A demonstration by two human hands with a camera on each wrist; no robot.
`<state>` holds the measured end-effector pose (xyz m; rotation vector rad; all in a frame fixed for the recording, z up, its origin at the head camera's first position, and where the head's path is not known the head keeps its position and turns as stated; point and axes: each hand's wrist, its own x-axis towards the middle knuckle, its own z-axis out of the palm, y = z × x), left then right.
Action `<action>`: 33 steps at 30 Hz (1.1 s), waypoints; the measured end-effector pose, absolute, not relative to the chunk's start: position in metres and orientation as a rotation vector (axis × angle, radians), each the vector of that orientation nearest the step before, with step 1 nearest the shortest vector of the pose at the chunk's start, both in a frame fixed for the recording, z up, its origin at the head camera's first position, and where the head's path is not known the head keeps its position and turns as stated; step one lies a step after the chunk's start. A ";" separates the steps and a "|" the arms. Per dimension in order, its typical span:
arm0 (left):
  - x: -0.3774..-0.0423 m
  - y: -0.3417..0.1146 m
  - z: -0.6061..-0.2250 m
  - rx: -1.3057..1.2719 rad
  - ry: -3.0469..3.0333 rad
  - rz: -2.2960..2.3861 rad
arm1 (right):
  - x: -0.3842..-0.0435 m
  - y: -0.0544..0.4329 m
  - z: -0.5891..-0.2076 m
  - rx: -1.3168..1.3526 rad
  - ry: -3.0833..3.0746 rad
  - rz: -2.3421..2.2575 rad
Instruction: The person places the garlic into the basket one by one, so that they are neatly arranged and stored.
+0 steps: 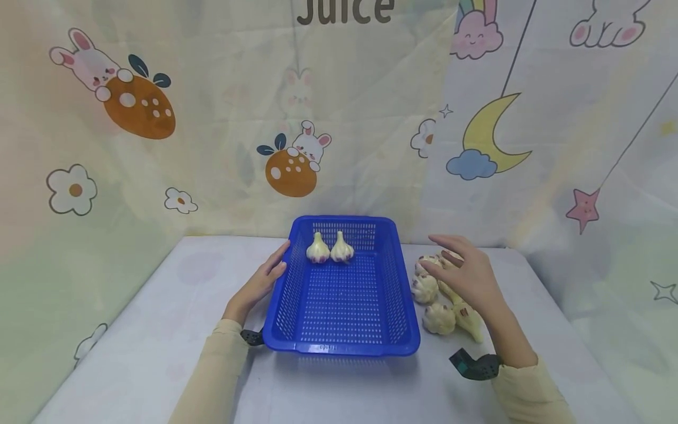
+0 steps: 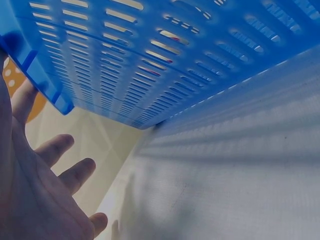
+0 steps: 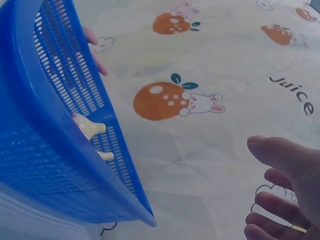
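Note:
A blue plastic basket (image 1: 341,348) with slotted walls stands on the table. Inside, at its far left, two garlic bulbs (image 1: 318,250) sit side by side with their stems up. My left hand (image 1: 258,288) rests against the basket's left rim; its other fingers are spread in the left wrist view. To the right of the basket, my right hand (image 1: 466,274) hovers above a group of several garlic bulbs (image 1: 438,318), thumb and fingers apart with nothing between them. It partly hides some of those bulbs in the head view.
The white table (image 1: 212,259) runs back to a printed cloth backdrop (image 1: 212,118) with cartoon figures. Cloth also hangs at both sides. A dark wrist camera (image 1: 477,365) sits on the right forearm, and another (image 1: 252,337) on the left, close to the basket.

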<state>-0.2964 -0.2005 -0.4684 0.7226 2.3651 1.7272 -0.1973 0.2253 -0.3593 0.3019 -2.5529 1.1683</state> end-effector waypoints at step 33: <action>-0.303 -0.201 -0.476 0.733 2.397 1.708 | -0.180 0.247 -0.377 0.210 -2.809 0.609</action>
